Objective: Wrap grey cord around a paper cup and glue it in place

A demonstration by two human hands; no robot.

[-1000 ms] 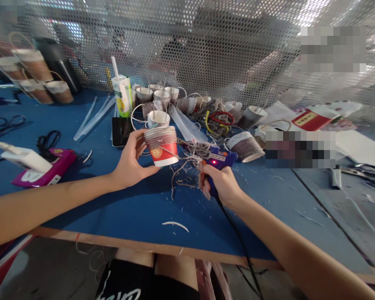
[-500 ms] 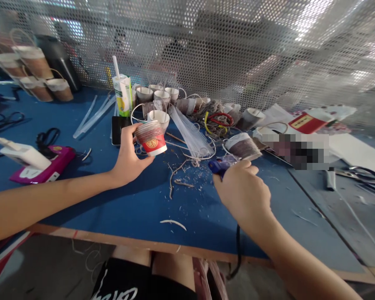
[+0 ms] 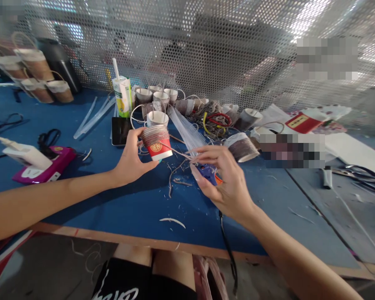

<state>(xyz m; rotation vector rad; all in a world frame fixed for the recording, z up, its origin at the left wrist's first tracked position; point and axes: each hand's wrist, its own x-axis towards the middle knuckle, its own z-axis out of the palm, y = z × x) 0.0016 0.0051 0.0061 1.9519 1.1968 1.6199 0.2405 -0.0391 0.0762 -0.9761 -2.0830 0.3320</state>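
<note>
A red and white paper cup [image 3: 161, 151], partly wound with brownish cord, is held tilted in my left hand [image 3: 131, 160], thumb below and fingers behind it. From the cup a strand of cord [image 3: 175, 152] runs right to my right hand [image 3: 223, 177], whose thumb and fingertips are pinched on it. Under my right hand a blue glue gun [image 3: 207, 173] with an orange part lies on the table, partly covered by the hand. Behind the held cup stands a white cup [image 3: 158, 118] with a looped handle.
Wrapped cups [image 3: 143, 95], a drink carton [image 3: 122, 98] and a black phone [image 3: 120, 131] stand or lie behind. Clear glue sticks [image 3: 187, 131] lie mid-table. A purple power strip [image 3: 43, 166] is at left, scissors [image 3: 359, 173] at right. A mesh screen [image 3: 206, 50] rises behind.
My right hand has let go of the blue glue gun, moved left and taken the cord. The glue gun sits further left. The held cup has shifted slightly right and turned.
</note>
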